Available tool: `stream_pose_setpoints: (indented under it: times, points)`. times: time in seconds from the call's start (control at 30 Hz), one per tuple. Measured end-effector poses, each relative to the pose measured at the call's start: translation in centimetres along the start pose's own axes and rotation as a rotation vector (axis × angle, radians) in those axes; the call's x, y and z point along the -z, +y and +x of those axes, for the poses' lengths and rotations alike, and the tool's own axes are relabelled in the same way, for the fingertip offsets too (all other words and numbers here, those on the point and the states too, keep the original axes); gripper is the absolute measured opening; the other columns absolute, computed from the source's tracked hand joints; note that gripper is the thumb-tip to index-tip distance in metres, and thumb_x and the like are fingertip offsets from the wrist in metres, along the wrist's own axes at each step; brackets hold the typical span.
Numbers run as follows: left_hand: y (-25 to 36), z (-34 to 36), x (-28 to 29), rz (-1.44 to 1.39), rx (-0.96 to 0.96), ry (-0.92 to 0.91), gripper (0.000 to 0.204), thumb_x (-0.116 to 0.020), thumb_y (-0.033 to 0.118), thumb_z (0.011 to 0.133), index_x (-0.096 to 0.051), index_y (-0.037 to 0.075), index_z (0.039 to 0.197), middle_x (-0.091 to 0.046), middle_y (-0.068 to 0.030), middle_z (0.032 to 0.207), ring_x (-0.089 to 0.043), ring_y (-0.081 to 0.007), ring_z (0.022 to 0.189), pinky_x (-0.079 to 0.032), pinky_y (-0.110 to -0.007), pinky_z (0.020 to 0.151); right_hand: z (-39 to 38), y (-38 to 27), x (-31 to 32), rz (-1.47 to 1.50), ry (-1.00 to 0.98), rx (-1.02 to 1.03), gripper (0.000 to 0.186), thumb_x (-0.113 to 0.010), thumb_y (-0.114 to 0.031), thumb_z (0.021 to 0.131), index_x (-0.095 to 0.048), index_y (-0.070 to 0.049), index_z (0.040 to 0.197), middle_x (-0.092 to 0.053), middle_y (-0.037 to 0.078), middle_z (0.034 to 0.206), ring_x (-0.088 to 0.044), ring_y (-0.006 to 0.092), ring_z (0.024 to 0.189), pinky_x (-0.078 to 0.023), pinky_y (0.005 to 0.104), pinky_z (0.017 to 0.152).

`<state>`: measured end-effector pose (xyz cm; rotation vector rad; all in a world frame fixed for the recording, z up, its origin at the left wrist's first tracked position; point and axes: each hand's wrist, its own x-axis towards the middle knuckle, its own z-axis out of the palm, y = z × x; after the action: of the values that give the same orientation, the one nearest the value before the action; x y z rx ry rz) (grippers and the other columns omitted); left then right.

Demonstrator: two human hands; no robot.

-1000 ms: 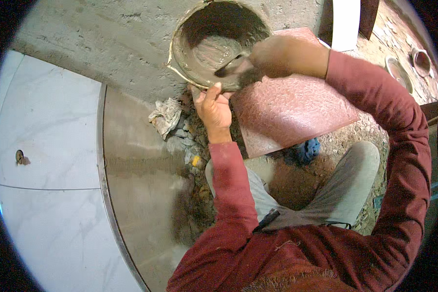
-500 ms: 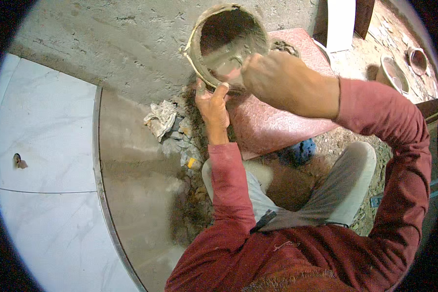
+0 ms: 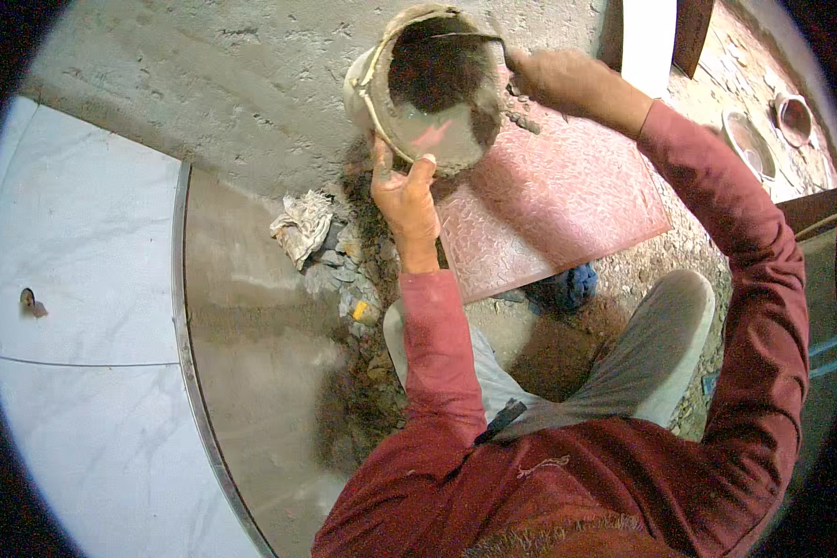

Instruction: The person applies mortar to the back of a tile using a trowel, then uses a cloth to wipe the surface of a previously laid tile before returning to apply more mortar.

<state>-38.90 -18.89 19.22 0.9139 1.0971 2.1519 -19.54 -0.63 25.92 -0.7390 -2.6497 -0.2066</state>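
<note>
Hands (image 3: 406,203) hold bucket rim (image 3: 378,123) and trowel (image 3: 458,36) (over open mouth (image 3: 437,79)).

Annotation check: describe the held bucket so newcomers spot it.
Find the pink sheet. By its upper-left edge is a grey-smeared bucket, mouth tipped toward the camera. Unlike the two containers far right, it's held by the left hand.

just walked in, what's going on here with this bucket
A person sitting low holds a bucket tipped, mouth toward them, the left hand gripping its lower rim with the thumb over the edge. The right hand grips a tool whose thin dark blade reaches across the upper part of the mouth. Wet grey mix lies inside the bucket. Beside it, a few grey lumps sit on a pink textured panel.
</note>
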Motion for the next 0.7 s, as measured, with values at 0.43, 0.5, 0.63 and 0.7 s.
stream_pose_setpoints:
  times: [0.43, 0.5, 0.63, 0.7]
  points:
    - [-0.9, -0.5, -1.3, -0.043, 0.041, -0.013, 0.063, -0.06, -0.009, 0.081, -0.045, 0.003, 0.142, -0.061, -0.0058, 0.117, -0.062, -0.0133, 0.093, -0.053, -0.027, 0.074, 1.0, -6.0, -2.0, -0.416, 0.172, -0.002, 0.024, -0.056, -0.014, 0.09, -0.053, 0.004, 0.107, -0.061, 0.013, 0.082, -0.067, 0.0229, 0.071, -0.054, 0.0299, 0.059]
    - [-1.2, -0.1, -0.6, 0.035, -0.049, -0.032, 0.064, -0.063, -0.008, 0.08, -0.046, 0.007, 0.139, -0.063, -0.0034, 0.111, -0.063, -0.013, 0.085, -0.052, -0.024, 0.062, -0.9, -6.8, -4.6, -0.451, 0.174, 0.103, 0.015, -0.057, -0.02, 0.089, -0.065, -0.008, 0.087, -0.061, 0.006, 0.081, -0.065, 0.0218, 0.073, -0.053, 0.035, 0.06]
    - [-1.8, 0.2, 0.1, -0.01, -0.007, -0.023, 0.061, -0.064, -0.008, 0.079, -0.049, 0.006, 0.136, -0.063, -0.0031, 0.108, -0.063, -0.0132, 0.084, -0.052, -0.024, 0.062, -1.9, -5.2, -5.6, -0.02, -0.147, 0.092, 0.023, -0.057, -0.025, 0.092, -0.065, -0.004, 0.09, -0.063, 0.009, 0.072, -0.066, 0.0232, 0.061, -0.051, 0.0357, 0.051]
    - [-1.2, -0.1, 3.0, 0.048, 0.019, 0.055, 0.059, -0.064, -0.007, 0.079, -0.05, 0.006, 0.135, -0.063, -0.0035, 0.108, -0.063, -0.0137, 0.084, -0.052, -0.025, 0.062, 0.4, -7.6, -0.8, 0.552, -0.739, -0.189, 0.029, -0.054, -0.031, 0.094, -0.062, -0.003, 0.09, -0.062, 0.008, 0.067, -0.062, 0.0214, 0.053, -0.052, 0.0371, 0.047]
